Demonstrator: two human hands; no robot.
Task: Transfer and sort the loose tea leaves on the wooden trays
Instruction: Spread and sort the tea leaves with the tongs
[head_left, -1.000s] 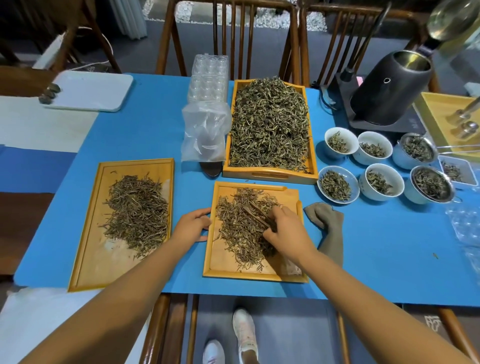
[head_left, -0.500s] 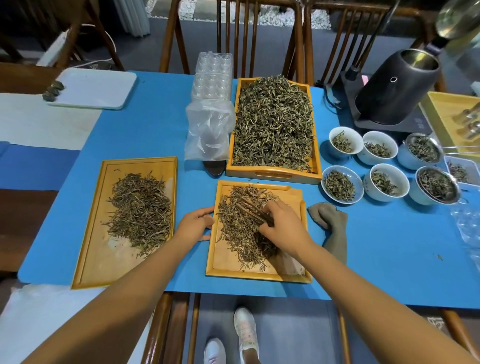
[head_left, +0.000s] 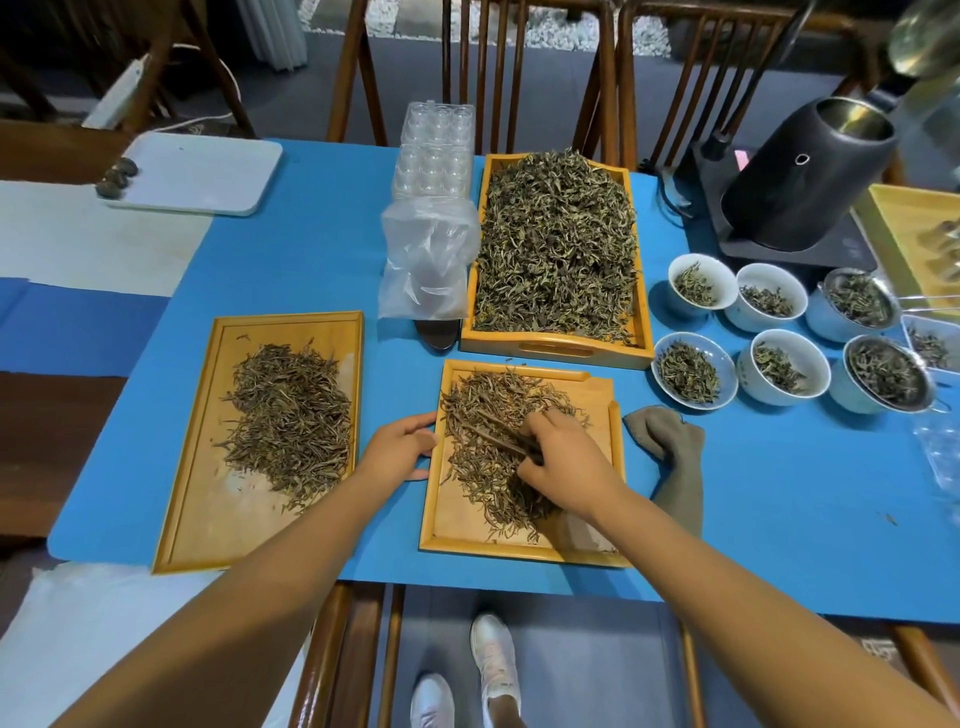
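Right hand: our right hand (head_left: 563, 457) hangs over the small wooden tray (head_left: 522, 545), fingers curled round dark wooden tongs (head_left: 498, 434) whose tips lie in the loose tea leaves (head_left: 483, 467).
Left hand: our left hand (head_left: 400, 449) grips the tray's left rim, fingers bent over the edge.
Small tray: nearest us, on the blue table (head_left: 311, 260); its leaves spread from the far end to mid-tray.
Grey cloth: we note a grey cloth (head_left: 675, 467) just beside the tray's right edge.
Left tray: a longer wooden tray (head_left: 197, 499) holds a second heap of leaves (head_left: 291, 415).
Deep tray: beyond the small tray, a deep tray (head_left: 556, 351) is piled with greener leaves.
Bowls: white bowls (head_left: 784, 366) of leaves stand right of it.
Kettle: a black kettle (head_left: 800, 176) at the far right.
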